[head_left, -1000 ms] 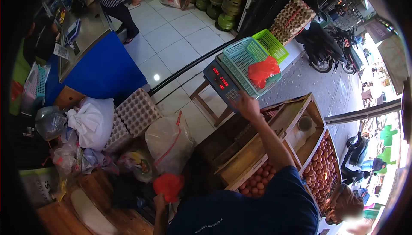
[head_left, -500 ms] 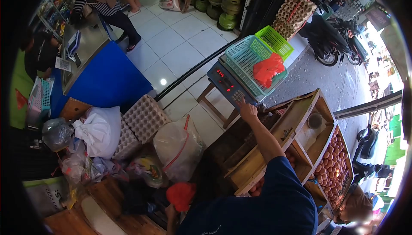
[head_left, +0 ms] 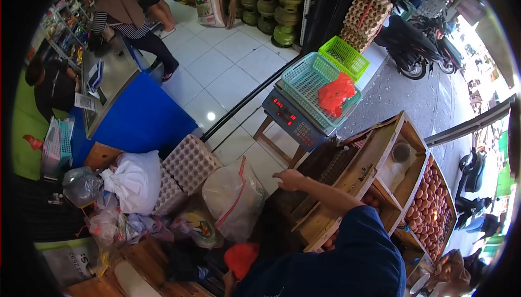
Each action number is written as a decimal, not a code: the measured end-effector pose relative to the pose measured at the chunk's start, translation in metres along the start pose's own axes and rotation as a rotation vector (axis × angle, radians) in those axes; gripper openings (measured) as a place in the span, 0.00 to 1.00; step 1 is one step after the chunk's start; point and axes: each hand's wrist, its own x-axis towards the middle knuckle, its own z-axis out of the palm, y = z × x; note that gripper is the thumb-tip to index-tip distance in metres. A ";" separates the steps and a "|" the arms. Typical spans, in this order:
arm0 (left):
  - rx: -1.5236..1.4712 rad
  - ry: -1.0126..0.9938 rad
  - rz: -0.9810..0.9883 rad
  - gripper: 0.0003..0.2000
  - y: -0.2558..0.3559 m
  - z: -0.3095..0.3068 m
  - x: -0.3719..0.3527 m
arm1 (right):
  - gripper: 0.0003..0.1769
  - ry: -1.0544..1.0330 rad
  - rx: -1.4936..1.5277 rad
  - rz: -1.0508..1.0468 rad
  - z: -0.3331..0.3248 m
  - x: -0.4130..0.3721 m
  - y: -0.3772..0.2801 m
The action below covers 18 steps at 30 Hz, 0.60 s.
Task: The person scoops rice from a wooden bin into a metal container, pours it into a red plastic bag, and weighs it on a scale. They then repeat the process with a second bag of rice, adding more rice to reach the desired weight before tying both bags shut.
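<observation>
My right hand [head_left: 290, 180] is in the air below the digital scale [head_left: 296, 120], its index finger extended and nothing visible in it. On the scale, a light-blue basket [head_left: 309, 74] holds a crumpled red plastic bag [head_left: 336, 94]. At the bottom, my left hand [head_left: 230, 282] is partly visible beside a red item [head_left: 241, 258], with its fingers wrapped against the lower edge. Right of my right arm, a wooden crate [head_left: 380, 186] has compartments, one filled with brown eggs [head_left: 429, 205].
Egg trays [head_left: 190, 164], a white sack [head_left: 133, 180] and a clear bag [head_left: 230, 202] lie left of my right hand. A blue counter [head_left: 144, 107] stands upper left, with people around it. Green gas cylinders [head_left: 285, 17] and motorbikes [head_left: 410, 45] are farther off.
My right hand has left the scale's keypad and moved down and left. The scale's red digits differ. The whole view has shifted slightly.
</observation>
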 end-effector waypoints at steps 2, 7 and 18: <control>0.316 -0.038 0.204 0.08 -0.057 0.002 0.019 | 0.16 0.634 0.380 -0.039 -0.017 -0.013 -0.013; 0.221 -0.027 0.097 0.07 -0.027 -0.005 0.020 | 0.38 1.848 0.037 0.171 -0.161 -0.055 0.041; -0.039 0.032 0.044 0.06 0.085 -0.025 0.021 | 0.13 1.235 0.614 0.501 -0.255 -0.037 0.203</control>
